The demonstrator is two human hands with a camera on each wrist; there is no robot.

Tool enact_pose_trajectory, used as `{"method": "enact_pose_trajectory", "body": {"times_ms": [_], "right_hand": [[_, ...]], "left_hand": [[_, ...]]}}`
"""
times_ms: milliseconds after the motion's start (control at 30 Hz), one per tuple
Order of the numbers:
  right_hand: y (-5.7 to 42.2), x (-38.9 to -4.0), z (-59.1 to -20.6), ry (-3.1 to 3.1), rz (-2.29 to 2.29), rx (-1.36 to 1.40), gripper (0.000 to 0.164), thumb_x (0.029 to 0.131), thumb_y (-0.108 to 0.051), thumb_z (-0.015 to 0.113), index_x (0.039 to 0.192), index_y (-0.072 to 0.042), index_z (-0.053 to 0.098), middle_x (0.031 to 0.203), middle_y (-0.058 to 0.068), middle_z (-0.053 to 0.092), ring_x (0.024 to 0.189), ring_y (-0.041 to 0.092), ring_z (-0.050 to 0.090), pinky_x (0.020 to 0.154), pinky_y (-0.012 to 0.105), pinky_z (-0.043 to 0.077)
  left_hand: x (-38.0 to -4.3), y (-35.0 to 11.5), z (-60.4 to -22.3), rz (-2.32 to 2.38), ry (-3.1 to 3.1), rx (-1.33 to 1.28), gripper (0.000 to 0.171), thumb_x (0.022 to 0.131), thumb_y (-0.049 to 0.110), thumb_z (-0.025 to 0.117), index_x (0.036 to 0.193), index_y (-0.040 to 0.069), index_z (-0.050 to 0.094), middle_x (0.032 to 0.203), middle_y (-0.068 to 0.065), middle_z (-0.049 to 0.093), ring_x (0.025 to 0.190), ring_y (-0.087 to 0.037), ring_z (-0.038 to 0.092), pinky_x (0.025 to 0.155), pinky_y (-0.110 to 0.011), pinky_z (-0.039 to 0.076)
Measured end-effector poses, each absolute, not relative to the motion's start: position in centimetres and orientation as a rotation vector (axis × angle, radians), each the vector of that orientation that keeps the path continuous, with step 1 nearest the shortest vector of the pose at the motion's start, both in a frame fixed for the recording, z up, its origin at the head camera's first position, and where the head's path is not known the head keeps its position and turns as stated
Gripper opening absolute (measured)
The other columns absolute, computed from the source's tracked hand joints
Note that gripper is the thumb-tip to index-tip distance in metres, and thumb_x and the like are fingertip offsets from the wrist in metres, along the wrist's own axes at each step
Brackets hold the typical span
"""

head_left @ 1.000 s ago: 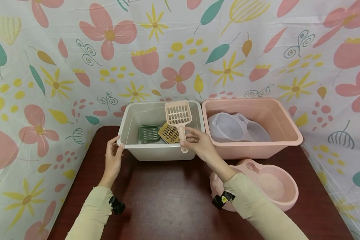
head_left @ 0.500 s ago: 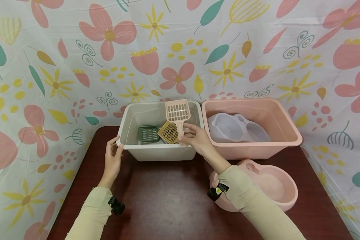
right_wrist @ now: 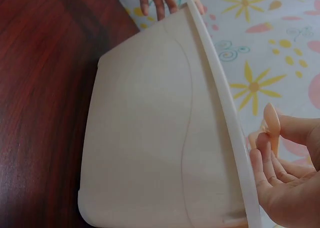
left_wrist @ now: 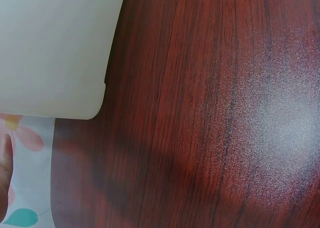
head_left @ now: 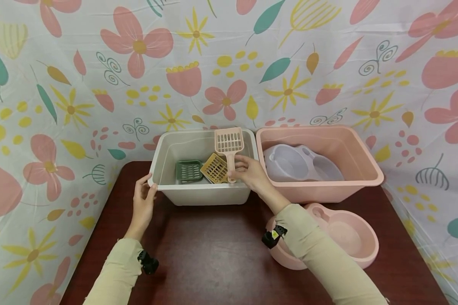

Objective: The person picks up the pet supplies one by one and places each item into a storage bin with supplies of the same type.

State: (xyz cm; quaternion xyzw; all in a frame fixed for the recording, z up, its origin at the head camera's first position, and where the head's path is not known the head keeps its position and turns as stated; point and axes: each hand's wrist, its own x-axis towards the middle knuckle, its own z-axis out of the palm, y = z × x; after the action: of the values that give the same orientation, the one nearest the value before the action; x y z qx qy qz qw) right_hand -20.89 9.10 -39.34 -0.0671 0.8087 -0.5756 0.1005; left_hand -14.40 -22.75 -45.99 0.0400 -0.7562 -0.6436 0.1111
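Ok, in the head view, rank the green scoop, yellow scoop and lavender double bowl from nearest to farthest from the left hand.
1. Green scoop: in the grey tub, nearest the left hand.
2. Yellow scoop: same tub, right of the green one.
3. Lavender double bowl: farther right, inside the pink tub.

No readable text, labels, brands, numbers or signs.

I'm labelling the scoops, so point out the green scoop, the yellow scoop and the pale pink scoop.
Green scoop (head_left: 189, 170): head view, on its slotted face.
Yellow scoop (head_left: 215, 168): head view, on its slotted face.
Pale pink scoop (head_left: 230, 153): head view, where handle meets slotted end.
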Motion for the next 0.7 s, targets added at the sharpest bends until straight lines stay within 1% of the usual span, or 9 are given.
{"method": "enact_pose_trajectory", "body": {"times_ms": [133, 300, 433, 700], "right_hand": [[9.15, -21.12, -39.29, 2.4, -1.686, -0.199, 0.068, 0.089, -0.008, 0.074, 0.147, 0.003, 0.041, 0.125, 0.024, 0.06, 0.11, 0.033, 0.062, 0.08, 0.032, 0.051], [9.17, -21.32, -39.51, 2.398, -1.676, -0.18, 0.068, 0.088, -0.008, 0.075, 0.146, 0.003, 0.043, 0.125, 0.024, 0.06, 0.111, 0.033, 0.062, 0.082, 0.032, 0.051], [9.16, -21.41, -39.69, 2.403, -1.667, -0.176, 0.068, 0.088, -0.009, 0.076, 0.146, 0.002, 0.043, 0.124, 0.024, 0.061, 0.111, 0.032, 0.062, 0.082, 0.031, 0.05], [9.06, -21.5, -39.69, 2.417, -1.658, -0.178, 0.068, 0.087, -0.01, 0.077, 0.146, 0.002, 0.044, 0.123, 0.023, 0.061, 0.108, 0.032, 0.063, 0.079, 0.031, 0.05]], "left_hand": [[-14.43, -22.77, -46.02, -1.898, -2.218, 0.114, 0.046, 0.105, 0.015, 0.048, 0.148, 0.003, 0.034, 0.131, -0.019, 0.048, 0.105, -0.008, 0.048, 0.089, -0.039, 0.038], [-14.36, -22.8, -45.98, -1.902, -2.228, 0.112, 0.047, 0.106, 0.016, 0.047, 0.148, 0.003, 0.033, 0.132, -0.019, 0.048, 0.105, -0.008, 0.048, 0.09, -0.04, 0.038], [-14.33, -22.79, -45.96, -1.896, -2.234, 0.115, 0.047, 0.106, 0.016, 0.048, 0.148, 0.004, 0.034, 0.131, -0.018, 0.048, 0.105, -0.008, 0.048, 0.089, -0.038, 0.038], [-14.45, -22.79, -46.05, -1.879, -2.225, 0.116, 0.046, 0.105, 0.015, 0.049, 0.147, 0.003, 0.035, 0.13, -0.018, 0.048, 0.104, -0.007, 0.049, 0.088, -0.038, 0.039]]}}
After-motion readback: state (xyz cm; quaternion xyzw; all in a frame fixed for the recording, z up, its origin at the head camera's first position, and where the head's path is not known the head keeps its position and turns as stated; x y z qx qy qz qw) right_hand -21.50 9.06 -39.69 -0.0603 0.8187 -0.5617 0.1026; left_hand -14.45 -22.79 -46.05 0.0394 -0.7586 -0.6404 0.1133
